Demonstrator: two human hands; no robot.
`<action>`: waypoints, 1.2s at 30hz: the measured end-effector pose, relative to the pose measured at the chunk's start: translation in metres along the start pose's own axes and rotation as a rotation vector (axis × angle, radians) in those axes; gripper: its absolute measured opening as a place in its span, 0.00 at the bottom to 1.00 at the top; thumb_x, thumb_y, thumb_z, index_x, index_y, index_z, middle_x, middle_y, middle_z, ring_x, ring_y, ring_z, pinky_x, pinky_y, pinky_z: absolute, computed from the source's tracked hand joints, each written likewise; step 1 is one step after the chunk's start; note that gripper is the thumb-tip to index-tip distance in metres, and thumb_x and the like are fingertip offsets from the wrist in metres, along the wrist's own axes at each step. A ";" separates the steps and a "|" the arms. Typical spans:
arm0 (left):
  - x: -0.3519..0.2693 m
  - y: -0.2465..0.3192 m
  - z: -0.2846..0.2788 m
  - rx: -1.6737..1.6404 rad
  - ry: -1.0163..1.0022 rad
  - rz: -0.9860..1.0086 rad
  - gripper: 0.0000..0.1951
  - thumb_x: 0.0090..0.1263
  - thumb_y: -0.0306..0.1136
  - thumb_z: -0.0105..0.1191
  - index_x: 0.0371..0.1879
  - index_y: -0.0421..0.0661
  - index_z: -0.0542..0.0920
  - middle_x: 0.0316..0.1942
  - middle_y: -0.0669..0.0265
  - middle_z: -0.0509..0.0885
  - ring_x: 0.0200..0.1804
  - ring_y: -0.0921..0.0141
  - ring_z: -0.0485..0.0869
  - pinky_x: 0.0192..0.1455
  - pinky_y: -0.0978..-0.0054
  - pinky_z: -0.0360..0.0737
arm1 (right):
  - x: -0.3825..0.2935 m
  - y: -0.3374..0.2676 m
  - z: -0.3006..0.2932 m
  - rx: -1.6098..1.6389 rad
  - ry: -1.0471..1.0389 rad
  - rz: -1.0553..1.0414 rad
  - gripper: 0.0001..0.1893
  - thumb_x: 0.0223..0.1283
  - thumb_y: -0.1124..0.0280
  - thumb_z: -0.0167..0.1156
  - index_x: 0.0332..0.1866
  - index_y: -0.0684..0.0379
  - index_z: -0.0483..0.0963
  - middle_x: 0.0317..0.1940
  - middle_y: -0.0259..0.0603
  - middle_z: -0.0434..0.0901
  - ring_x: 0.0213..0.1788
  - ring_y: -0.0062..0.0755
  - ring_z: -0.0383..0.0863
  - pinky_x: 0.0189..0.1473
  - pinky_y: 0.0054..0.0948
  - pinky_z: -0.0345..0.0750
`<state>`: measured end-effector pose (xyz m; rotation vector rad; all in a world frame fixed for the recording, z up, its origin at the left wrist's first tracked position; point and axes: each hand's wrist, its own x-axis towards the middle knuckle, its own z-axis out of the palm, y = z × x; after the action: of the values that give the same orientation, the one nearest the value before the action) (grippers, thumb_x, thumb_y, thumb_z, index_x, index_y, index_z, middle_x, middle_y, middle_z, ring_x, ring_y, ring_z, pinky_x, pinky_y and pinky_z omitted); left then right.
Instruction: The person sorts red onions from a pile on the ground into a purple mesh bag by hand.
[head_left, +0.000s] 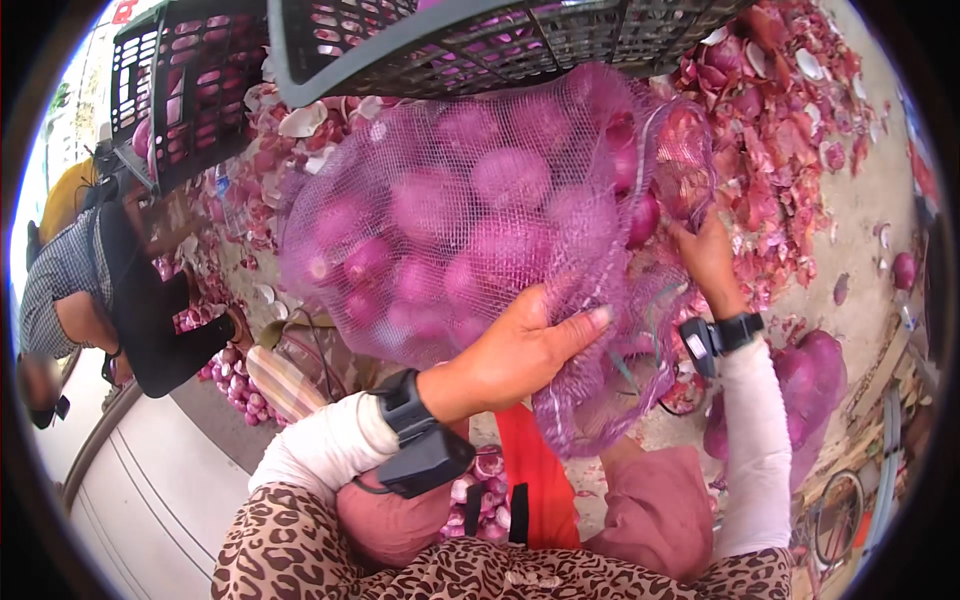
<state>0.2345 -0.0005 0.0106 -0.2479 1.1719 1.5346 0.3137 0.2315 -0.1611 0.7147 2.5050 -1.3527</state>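
A purple mesh bag (480, 217) full of red onions lies before me, with its mouth towards the right. My left hand (517, 349) grips the bunched mesh near the mouth, its thumb on top of the netting. My right hand (705, 251) is at the far side of the mouth, fingers at the mesh edge beside a red onion (643, 219); its fingertips are partly hidden, so I cannot tell how firmly they hold. Loose netting hangs between my two wrists. Both wrists wear black strapped devices.
Black plastic crates (450, 67) with onions stand beyond the bag and at upper left (202, 97). Onion skins (772, 165) cover the ground at right. Another filled mesh bag (806, 390) lies beside my right forearm. A person (82, 277) is at the left.
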 end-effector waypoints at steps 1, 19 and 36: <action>-0.006 -0.004 0.001 0.032 0.066 0.010 0.16 0.70 0.30 0.51 0.55 0.40 0.72 0.44 0.72 0.77 0.47 0.81 0.71 0.52 0.78 0.71 | 0.003 0.002 0.001 -0.127 0.140 0.052 0.22 0.53 0.63 0.64 0.47 0.68 0.71 0.37 0.55 0.81 0.41 0.52 0.82 0.45 0.39 0.76; -0.308 0.030 -0.038 -0.302 0.364 -0.057 0.25 0.58 0.17 0.52 0.58 0.42 0.69 0.45 0.72 0.77 0.39 0.77 0.78 0.42 0.80 0.77 | -0.199 -0.192 -0.026 -0.084 -0.478 0.309 0.13 0.56 0.71 0.50 0.39 0.71 0.73 0.31 0.59 0.78 0.37 0.51 0.80 0.41 0.41 0.75; -0.616 0.143 0.005 -0.551 1.177 0.335 0.23 0.56 0.19 0.50 0.55 0.41 0.71 0.42 0.61 0.81 0.44 0.65 0.82 0.46 0.70 0.81 | -0.298 -0.555 -0.115 0.195 -1.012 -0.160 0.12 0.59 0.73 0.49 0.45 0.68 0.69 0.30 0.57 0.77 0.34 0.52 0.77 0.40 0.41 0.74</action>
<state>0.3290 -0.3650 0.5185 -1.5437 1.6734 2.0431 0.2955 -0.0243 0.4260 -0.1658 1.6431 -1.4927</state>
